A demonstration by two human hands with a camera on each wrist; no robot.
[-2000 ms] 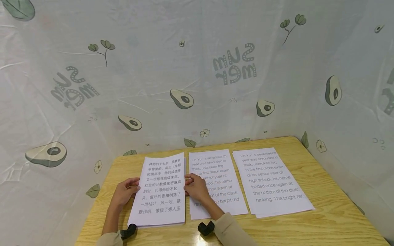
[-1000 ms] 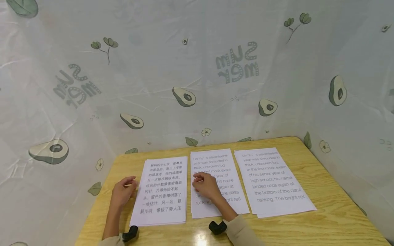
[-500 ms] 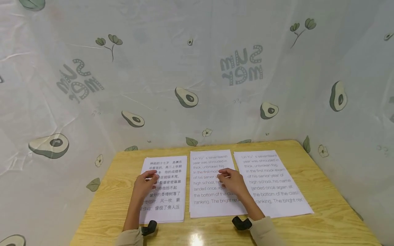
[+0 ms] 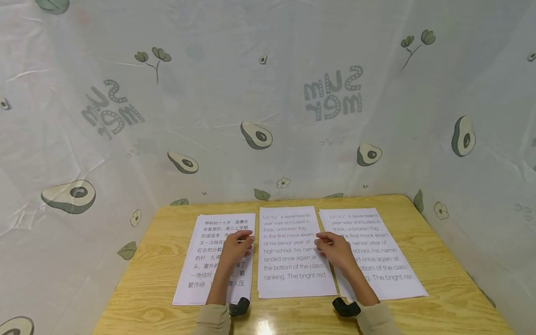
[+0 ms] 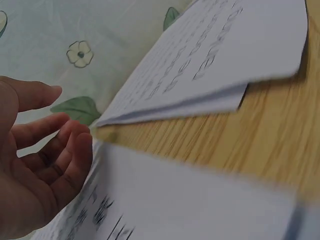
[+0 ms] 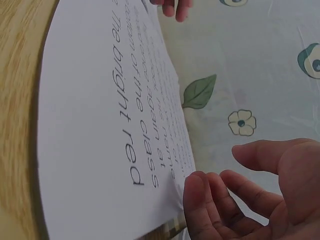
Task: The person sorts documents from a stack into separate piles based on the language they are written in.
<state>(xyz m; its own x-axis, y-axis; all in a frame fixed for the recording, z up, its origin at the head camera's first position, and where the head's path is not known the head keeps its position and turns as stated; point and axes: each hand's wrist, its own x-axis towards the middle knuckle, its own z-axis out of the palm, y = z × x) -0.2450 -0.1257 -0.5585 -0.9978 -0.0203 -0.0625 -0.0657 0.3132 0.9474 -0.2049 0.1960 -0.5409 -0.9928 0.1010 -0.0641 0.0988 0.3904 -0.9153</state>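
Note:
Three stacks of printed paper lie side by side on the table. My left hand [image 4: 237,248] hovers over the right part of the left stack [image 4: 201,294], which bears Chinese characters. Its fingers are loosely curled around nothing, as the left wrist view shows of this hand [image 5: 45,165]. The middle stack [image 4: 293,289], printed in English, lies between both hands. My right hand [image 4: 337,251] is at that stack's right edge, overlapping the right stack [image 4: 408,286]. In the right wrist view, the fingertips [image 6: 196,187] are beside the middle stack's edge, thumb apart, holding nothing.
The wood-grain table [image 4: 444,279] carries all the paper. A pale curtain [image 4: 209,102] printed with avocados, leaves and flowers hangs behind and along both sides. Black wrist pieces [image 4: 239,307] sit by both sleeves.
The left stack's edges were between both hands, then were let go. Both hands have moved right, the left across the left stack and the right over to the middle stack's right edge.

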